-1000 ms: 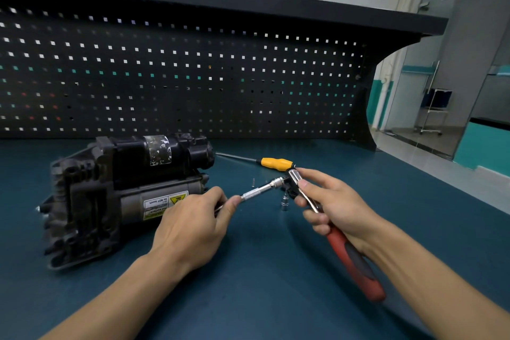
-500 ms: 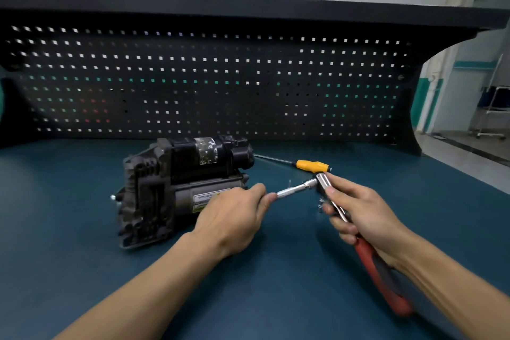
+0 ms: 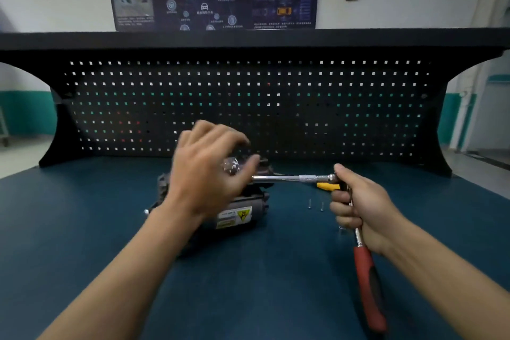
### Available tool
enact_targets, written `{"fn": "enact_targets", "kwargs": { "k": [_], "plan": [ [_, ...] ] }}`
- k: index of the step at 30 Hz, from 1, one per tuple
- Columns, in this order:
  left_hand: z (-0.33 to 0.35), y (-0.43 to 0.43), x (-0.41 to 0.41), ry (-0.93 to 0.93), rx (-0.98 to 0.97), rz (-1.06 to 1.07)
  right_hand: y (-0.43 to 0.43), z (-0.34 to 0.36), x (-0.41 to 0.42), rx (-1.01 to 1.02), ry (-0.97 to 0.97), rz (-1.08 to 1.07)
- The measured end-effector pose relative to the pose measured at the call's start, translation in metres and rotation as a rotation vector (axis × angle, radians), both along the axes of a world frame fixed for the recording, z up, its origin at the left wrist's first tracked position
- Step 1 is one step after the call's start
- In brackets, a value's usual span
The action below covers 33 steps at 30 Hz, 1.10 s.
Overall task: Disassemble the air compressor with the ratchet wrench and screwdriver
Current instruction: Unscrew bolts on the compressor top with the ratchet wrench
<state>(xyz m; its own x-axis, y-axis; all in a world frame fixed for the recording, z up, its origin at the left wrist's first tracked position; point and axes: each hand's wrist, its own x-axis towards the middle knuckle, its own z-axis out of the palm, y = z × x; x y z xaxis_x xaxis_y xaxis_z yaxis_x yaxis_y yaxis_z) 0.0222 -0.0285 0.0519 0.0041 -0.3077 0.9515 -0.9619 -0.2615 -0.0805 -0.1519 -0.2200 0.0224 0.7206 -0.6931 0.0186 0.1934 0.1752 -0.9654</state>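
1. Reaching up from the lower left of the frame, the left forearm rises to the left hand [image 3: 209, 171], which hovers at centre, blurred, above the air compressor [image 3: 256, 208].
2. Its fingers are spread and loosely curved, wrapped round nothing that shows. The thumb points right, just above the left end of the extension bar [image 3: 287, 178]; whether it touches the bar cannot be told.
3. The air compressor lies on the blue workbench [image 3: 82, 229] at centre, mostly hidden under that hand and wrist, its yellow warning label facing the camera.
4. The extension bar runs level from behind the left thumb across to the wrench head, passing over the compressor's upper right end.
5. The screwdriver [image 3: 328, 186] shows only its yellow handle, just below the bar's right end, and two small screws [image 3: 309, 203] lie on the bench beneath it.
6. The right forearm comes in from the lower right. The right hand [image 3: 361, 210], right of centre, has its fingers curled tightly round the metal shank of the ratchet wrench [image 3: 368, 290], thumb at the head.
7. The wrench's red handle slants down out of the fist towards the bottom edge.
8. The black pegboard [image 3: 303, 107] spans the frame behind.
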Motion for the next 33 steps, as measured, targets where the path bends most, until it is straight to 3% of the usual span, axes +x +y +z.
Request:
{"fn": "enact_targets", "kwargs": {
  "k": [3, 6, 10, 19, 33],
  "plan": [
    [0.000, 0.025, 0.032, 0.369, 0.073, 0.270, -0.009, 0.001, 0.019, 0.115, -0.030, -0.003],
    [-0.019, 0.028, 0.047, 0.638, 0.177, 0.228, -0.016, 0.001, 0.043, 0.171, -0.034, 0.050],
    [-0.024, 0.024, 0.065, 0.617, 0.102, 0.135, -0.022, 0.001, 0.068, 0.146, -0.047, 0.119],
    [-0.015, 0.020, 0.102, 0.681, 0.223, -0.153, -0.026, 0.003, 0.060, 0.134, 0.025, 0.124],
    [-0.017, 0.018, 0.109, 0.692, 0.221, -0.234, -0.013, 0.004, 0.065, 0.169, 0.030, 0.101]
  ]
}}
